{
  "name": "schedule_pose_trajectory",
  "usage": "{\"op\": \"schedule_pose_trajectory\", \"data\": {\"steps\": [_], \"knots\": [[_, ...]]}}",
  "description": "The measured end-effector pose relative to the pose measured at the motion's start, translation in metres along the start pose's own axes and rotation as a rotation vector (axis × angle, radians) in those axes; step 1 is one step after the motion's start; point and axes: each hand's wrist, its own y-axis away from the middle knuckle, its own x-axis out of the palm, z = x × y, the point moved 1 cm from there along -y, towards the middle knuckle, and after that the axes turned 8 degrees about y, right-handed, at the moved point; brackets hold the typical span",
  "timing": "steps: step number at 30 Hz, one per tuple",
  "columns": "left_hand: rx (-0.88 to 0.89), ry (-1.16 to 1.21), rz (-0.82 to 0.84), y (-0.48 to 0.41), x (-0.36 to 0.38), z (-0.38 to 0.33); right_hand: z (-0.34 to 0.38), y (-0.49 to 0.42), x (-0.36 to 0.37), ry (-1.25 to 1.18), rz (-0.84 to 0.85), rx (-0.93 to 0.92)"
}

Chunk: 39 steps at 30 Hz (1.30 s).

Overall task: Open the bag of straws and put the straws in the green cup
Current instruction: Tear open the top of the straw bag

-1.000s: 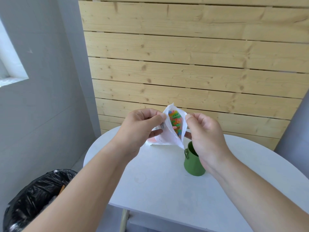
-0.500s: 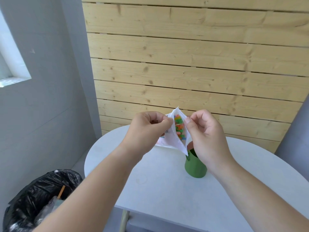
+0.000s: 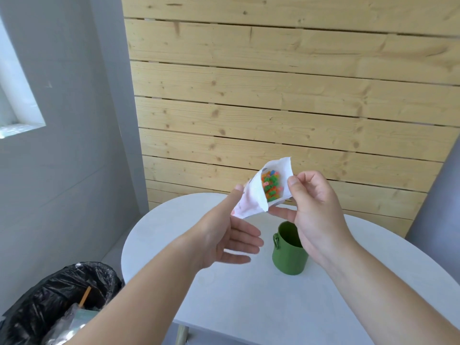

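Both hands were pinching the bag mouth half a second ago; now the left hand (image 3: 224, 235) has let go, fingers spread and palm up, only its raised fingertip near the bag's side. The right hand (image 3: 313, 210) alone pinches the bag (image 3: 251, 197) by its open edge, holding it above the table (image 3: 249, 307). Coloured straws (image 3: 271, 185) show inside the open mouth. The green cup (image 3: 288, 257) stands just below, empty as far as visible. Opening looks complete; transfer likely comes next.

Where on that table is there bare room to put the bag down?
The table is bare all along its near edge and right of the cup. Its left rim is bare too, under the left hand. Only the cup occupies it.
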Motion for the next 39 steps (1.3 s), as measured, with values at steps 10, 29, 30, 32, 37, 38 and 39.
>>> {"op": "schedule_pose_trajectory", "data": {"steps": [10, 29, 30, 32, 37, 38, 39], "knots": [[0.216, 0.723, 0.174, -0.013, 0.010, 0.002, 0.009, 0.002, -0.002, -0.397, 0.104, 0.131], [0.619, 0.990, 0.163, -0.038, 0.015, -0.020, -0.017, 0.014, 0.005, -0.535, 0.059, 0.525], [0.648, 0.907, 0.146, -0.038, 0.016, -0.023, -0.017, 0.012, 0.003, -0.536, 0.036, 0.536], [0.692, 0.750, 0.105, -0.038, 0.018, -0.029, -0.021, 0.006, 0.000, -0.550, -0.013, 0.548], [0.828, 0.483, 0.105, -0.034, 0.038, -0.037, -0.028, -0.006, -0.005, -0.594, 0.003, 0.608], [0.849, 0.456, 0.103, -0.032, 0.042, -0.039, -0.028, -0.007, -0.005, -0.601, 0.005, 0.616], [0.864, 0.433, 0.101, -0.033, 0.045, -0.039, -0.029, -0.008, -0.007, -0.598, 0.008, 0.616]]}}
